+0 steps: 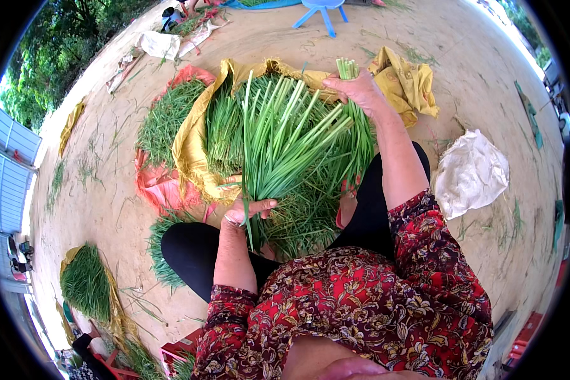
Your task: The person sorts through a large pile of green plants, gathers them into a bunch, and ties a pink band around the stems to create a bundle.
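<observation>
My left hand [248, 209] grips a fanned bunch of long green chive-like stalks [282, 156] low on its leafy part, the pale cut ends spread upward and to the right. Farther out, my right hand [358, 91] is closed around a second, narrower bunch [348, 68]. Its pale ends stick up above the fingers and its leaves hang down toward my leg. Beneath both bunches, loose green leaves [304, 223] lie heaped between my legs. More stalks [224, 133] rest on an open yellow woven sack [190, 142] just beyond my left hand.
A red woven sack [159, 183] with greens [171, 123] lies on the left. A crumpled yellow sack [403, 85] and a white sack [472, 173] lie on the right. A blue stool [324, 5] stands at the far side. Another person's arm [88, 344] shows at lower left.
</observation>
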